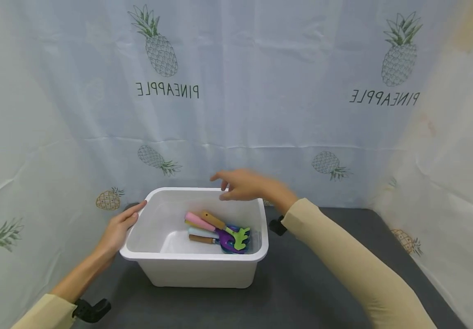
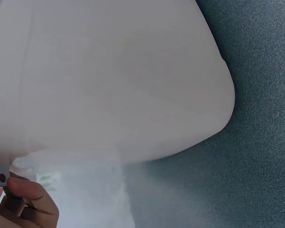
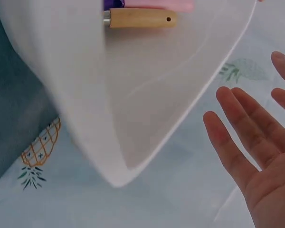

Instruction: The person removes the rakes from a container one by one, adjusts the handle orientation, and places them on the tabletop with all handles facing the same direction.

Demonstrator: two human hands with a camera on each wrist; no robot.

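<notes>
A white plastic tub (image 1: 191,270) stands on the dark table. My left hand (image 1: 118,232) grips its left rim; in the left wrist view the tub wall fills much of the picture, with curled fingers (image 2: 35,197) at the lower left corner. Over the back right rim hovers my right hand (image 1: 242,185), fingers spread and holding nothing. Inside, toward the right, lies a pile of small garden tools: a green hand rake (image 1: 240,238), a purple trowel (image 1: 225,237) and blue-headed ones partly hidden below. A wooden handle (image 3: 142,18) and a pink handle (image 3: 183,4) show in the right wrist view.
A pale curtain (image 1: 261,114) printed with pineapples hangs close behind the tub and along both sides. The dark tabletop (image 1: 314,274) extends to the right of the tub and in front of it. Black straps with cameras (image 1: 92,311) sit on both wrists.
</notes>
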